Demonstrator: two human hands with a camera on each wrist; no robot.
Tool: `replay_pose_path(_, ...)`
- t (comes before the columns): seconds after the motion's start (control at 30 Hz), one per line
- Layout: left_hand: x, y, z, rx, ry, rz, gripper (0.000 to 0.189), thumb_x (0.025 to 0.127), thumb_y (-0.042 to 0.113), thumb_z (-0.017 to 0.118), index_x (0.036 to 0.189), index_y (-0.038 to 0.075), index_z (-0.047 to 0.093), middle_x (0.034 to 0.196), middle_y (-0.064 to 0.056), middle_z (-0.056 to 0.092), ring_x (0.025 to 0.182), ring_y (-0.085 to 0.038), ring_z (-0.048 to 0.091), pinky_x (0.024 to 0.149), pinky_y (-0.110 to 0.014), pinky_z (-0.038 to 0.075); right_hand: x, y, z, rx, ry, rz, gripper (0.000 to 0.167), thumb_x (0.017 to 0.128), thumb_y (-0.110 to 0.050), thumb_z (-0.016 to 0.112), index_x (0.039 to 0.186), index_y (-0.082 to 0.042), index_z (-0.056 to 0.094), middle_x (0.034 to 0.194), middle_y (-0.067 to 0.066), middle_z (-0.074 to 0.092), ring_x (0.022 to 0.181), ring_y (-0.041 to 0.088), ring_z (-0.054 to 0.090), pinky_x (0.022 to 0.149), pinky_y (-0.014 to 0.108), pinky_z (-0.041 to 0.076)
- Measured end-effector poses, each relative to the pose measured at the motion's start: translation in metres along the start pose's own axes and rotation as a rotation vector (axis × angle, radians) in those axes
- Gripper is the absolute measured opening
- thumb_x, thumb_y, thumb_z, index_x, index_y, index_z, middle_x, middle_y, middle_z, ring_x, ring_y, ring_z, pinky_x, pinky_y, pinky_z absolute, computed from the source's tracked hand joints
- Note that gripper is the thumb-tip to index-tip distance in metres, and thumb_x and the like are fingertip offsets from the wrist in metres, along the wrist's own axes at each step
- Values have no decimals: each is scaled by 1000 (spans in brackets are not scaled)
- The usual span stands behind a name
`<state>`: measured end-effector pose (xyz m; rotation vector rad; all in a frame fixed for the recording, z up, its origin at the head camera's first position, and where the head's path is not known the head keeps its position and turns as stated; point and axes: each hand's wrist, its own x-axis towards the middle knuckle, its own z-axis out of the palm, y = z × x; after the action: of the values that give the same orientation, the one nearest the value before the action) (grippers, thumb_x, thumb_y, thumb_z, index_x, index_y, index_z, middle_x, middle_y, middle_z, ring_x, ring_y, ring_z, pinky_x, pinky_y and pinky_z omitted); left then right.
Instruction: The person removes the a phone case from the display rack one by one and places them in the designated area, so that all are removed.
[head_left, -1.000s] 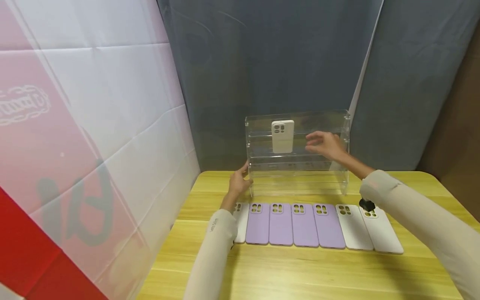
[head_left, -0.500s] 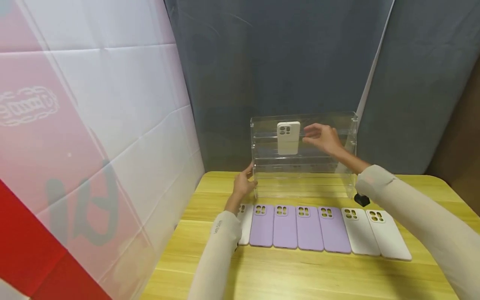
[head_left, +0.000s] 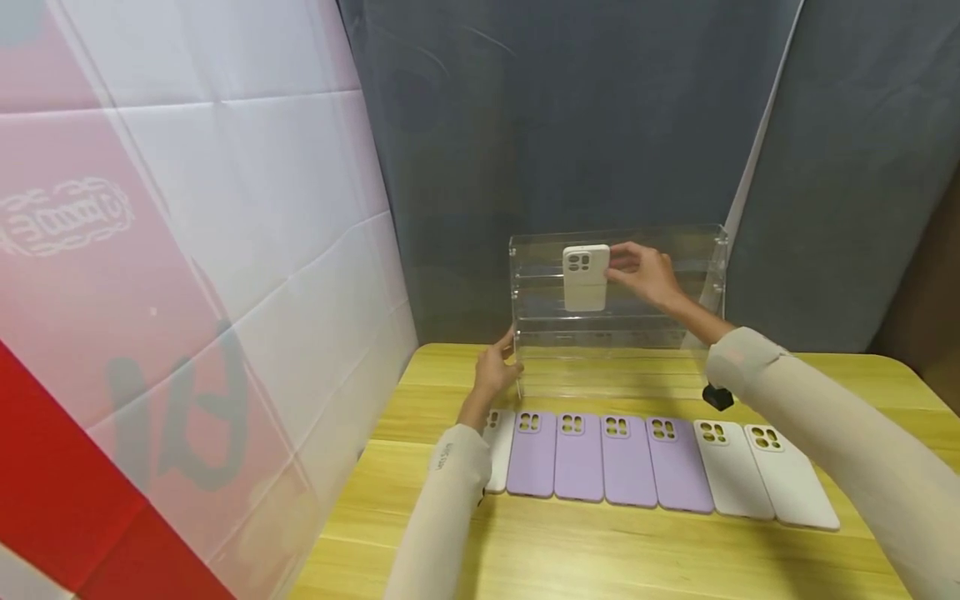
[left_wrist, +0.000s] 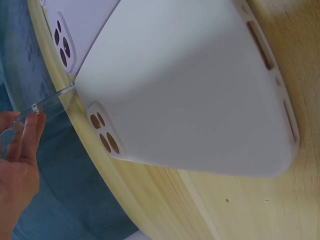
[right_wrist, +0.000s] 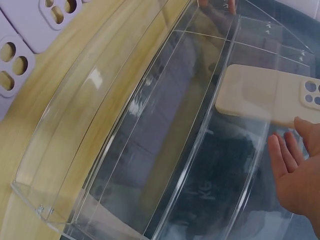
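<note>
A clear acrylic display rack (head_left: 637, 318) with stepped shelves stands at the back of the table. On an upper shelf a white phone case (head_left: 585, 287) leans upright, camera cutouts at the top left. My right hand (head_left: 648, 275) is at its right edge; in the right wrist view the thumb (right_wrist: 302, 125) meets that edge while the other fingers extend loosely below it. My left hand (head_left: 495, 372) grips the rack's left side panel between thumb and fingers. In the left wrist view, those fingers (left_wrist: 31, 137) lie against the panel near a small clear fitting.
In front of the rack lies a row of phone cases: a white case (head_left: 498, 471) at the left, several purple cases (head_left: 628, 471), then two white cases (head_left: 738, 479) at the right. A printed fabric wall (head_left: 285, 208) rises on the left, a grey curtain (head_left: 585, 125) behind.
My right hand has moved left across the rack, from apart from the white phone case to its right edge. My left hand stays on the rack's side. The head view has shifted slightly.
</note>
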<state>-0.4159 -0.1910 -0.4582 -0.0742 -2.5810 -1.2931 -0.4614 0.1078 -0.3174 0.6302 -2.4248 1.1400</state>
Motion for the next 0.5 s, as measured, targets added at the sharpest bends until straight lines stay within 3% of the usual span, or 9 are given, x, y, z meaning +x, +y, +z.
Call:
replay_pose_path(0.13, -1, 2, 1, 2, 3, 8, 82, 84, -4, 73, 157, 24, 46, 138, -14, 65, 142, -49, 44, 115, -60, 44, 1, 0, 1, -20, 19, -23, 37, 98, -10, 72, 131, 4, 65, 118, 26, 72, 101, 42, 74, 82, 55, 63)
replay_pose_path(0.27, -1, 2, 2, 9, -1, 2, 83, 85, -4, 73, 157, 26, 45, 138, -12, 65, 144, -51, 39, 122, -63, 33, 1, 1, 2, -4, 23, -27, 34, 98, -7, 71, 129, 5, 65, 119, 27, 72, 100, 42, 74, 77, 48, 66)
replay_pose_path(0.37, -1, 2, 3, 9, -3, 1, 83, 85, -3, 73, 157, 26, 45, 138, -11, 65, 144, -49, 41, 118, -60, 40, 0, 2, 2, 23, 15, -17, 33, 98, -6, 71, 129, 5, 65, 120, 27, 71, 101, 42, 74, 73, 37, 66)
replay_pose_path(0.5, 0, 3, 5, -1, -13, 6, 84, 85, -4, 72, 158, 26, 44, 140, -11, 64, 140, -41, 51, 100, -52, 58, -1, 4, -1, 48, 15, -7, 34, 98, -5, 70, 130, 5, 65, 121, 28, 71, 99, 41, 74, 69, 26, 65)
